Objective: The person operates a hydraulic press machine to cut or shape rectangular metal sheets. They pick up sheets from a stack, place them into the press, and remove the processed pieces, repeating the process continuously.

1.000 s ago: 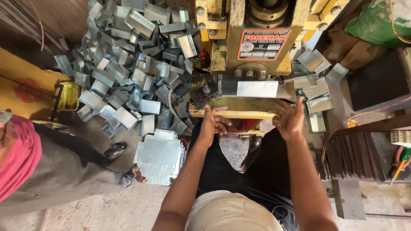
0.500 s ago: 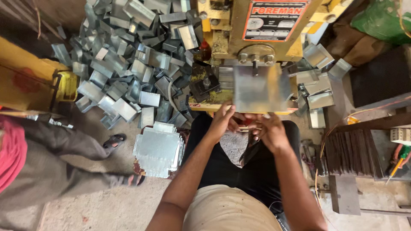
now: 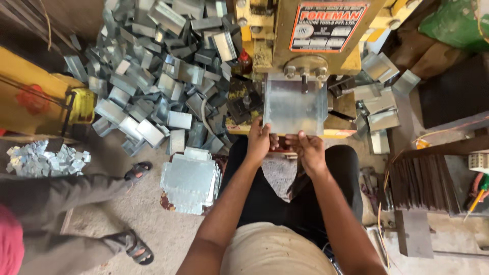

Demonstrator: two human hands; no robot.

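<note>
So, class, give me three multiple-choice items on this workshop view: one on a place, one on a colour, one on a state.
1. Where is the flat stack of cut sheets?
A. on the floor beside the person's left leg
B. on top of the press
C. on a shelf

2. What colour is the press body?
A. blue
B. yellow
C. white

3. How is the metal sheet held?
A. lying loose
B. by one hand only
C. by both hands

A: it lies on the floor. B: the frame is yellow. C: left hand and right hand grip its near edge.
</note>
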